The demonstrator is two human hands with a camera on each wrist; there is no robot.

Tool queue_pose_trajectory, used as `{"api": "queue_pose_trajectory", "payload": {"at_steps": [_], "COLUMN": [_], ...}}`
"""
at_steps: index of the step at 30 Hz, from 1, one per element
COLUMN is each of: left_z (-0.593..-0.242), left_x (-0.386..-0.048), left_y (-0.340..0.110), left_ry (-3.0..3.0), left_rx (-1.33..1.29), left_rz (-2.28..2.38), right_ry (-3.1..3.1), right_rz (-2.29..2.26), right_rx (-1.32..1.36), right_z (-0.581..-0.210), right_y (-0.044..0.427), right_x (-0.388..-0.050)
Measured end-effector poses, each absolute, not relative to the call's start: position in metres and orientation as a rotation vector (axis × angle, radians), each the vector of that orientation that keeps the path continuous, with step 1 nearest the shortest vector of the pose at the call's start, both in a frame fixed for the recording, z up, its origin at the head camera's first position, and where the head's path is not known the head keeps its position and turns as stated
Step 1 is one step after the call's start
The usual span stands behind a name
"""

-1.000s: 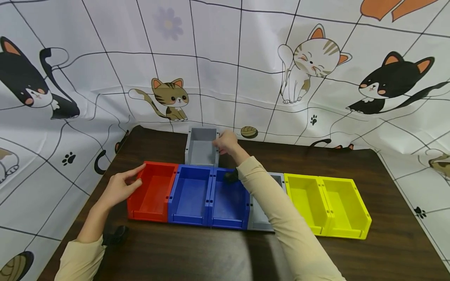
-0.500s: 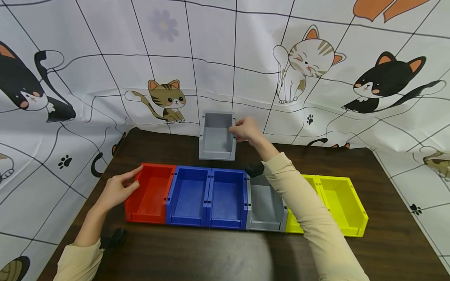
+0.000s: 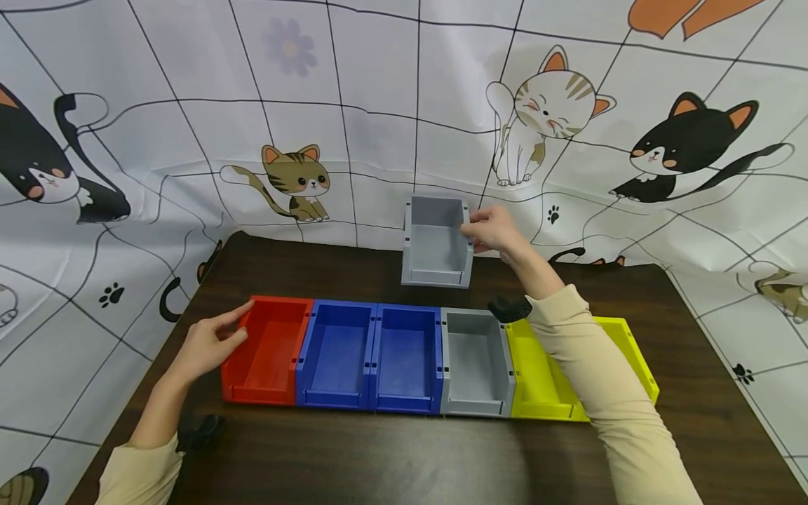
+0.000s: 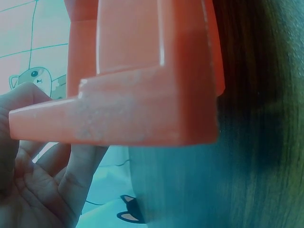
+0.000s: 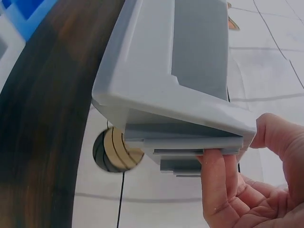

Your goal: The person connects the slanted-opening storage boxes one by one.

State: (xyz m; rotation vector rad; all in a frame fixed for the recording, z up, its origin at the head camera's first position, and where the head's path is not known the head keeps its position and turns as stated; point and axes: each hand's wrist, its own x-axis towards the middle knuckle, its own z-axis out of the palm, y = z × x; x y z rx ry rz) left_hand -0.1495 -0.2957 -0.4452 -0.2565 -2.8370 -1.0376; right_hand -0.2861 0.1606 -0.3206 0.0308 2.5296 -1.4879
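Observation:
In the head view, my right hand (image 3: 494, 230) grips a grey open-front storage bin (image 3: 438, 242) by its right side wall. The bin is raised behind the row of bins. The right wrist view shows the thumb and fingers pinching the edge of this grey bin (image 5: 166, 90). At the row's left end, my left hand (image 3: 205, 348) holds the left wall of a red bin (image 3: 268, 351), index finger at the rear corner and thumb over the rim. Up close in the left wrist view, the red bin (image 4: 128, 111) hides part of that hand (image 4: 42, 190).
Two blue bins (image 3: 404, 358), another grey bin (image 3: 476, 361) and a yellow bin pair (image 3: 530, 365) continue the row to the right. My right forearm covers part of the yellow ones. Behind the dark wooden table (image 3: 379, 459) hangs a cat-print curtain (image 3: 379, 63).
My right hand has lifted the grey bin from behind the blue bins and carried it to the right. The left hand has stayed at the red bin.

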Motion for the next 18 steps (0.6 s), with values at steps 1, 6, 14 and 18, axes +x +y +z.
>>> {"api": "queue_pose_trajectory", "payload": {"at_steps": [1, 6, 14, 18], "left_z": [-0.445, -0.445, -0.446, -0.445], "left_x": [-0.149, -0.149, -0.150, -0.150], "left_y": [-0.296, -0.295, -0.295, -0.296], "left_ry": [-2.839, -2.841, -2.823, -2.833], "left_rx": [-0.256, -0.265, -0.285, -0.274], "left_rz": [-1.044, -1.065, -1.043, -1.052], "right_ry": [2.534, 2.562, 2.668, 2.698], "right_rz": [-1.487, -1.465, -1.400, -1.370], "right_rx": [0.030, 0.029, 0.002, -0.005], "right_z": [-0.321, -0.320, -0.313, -0.311], "right_y": [0.165, 0.191, 0.232, 0.251], "right_x": [-0.285, -0.274, -0.252, -0.241]}}
